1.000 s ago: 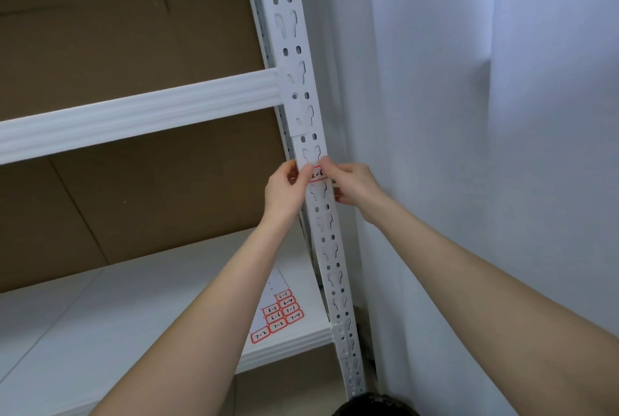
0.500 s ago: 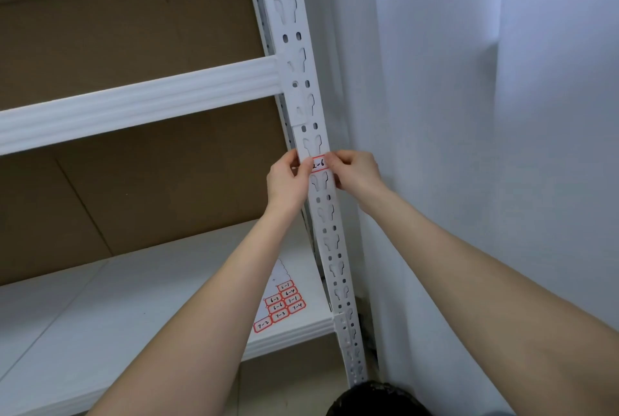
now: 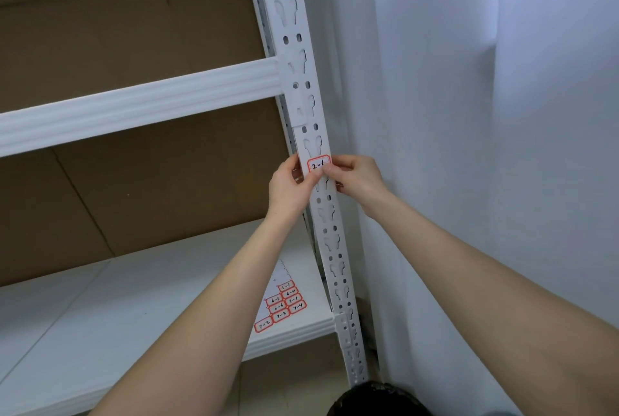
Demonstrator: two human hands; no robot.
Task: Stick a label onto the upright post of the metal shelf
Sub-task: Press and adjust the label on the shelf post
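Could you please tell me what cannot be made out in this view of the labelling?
- Head view: lower edge of the label, under the thumbs of the left hand and right hand.
- Head view: label sheet, left part behind the left forearm.
- Head view: post, top cut off by the upper edge.

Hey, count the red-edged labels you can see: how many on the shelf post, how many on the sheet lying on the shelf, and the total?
On the post: 1 label
On the sheet: 8 labels showing
Total: 9
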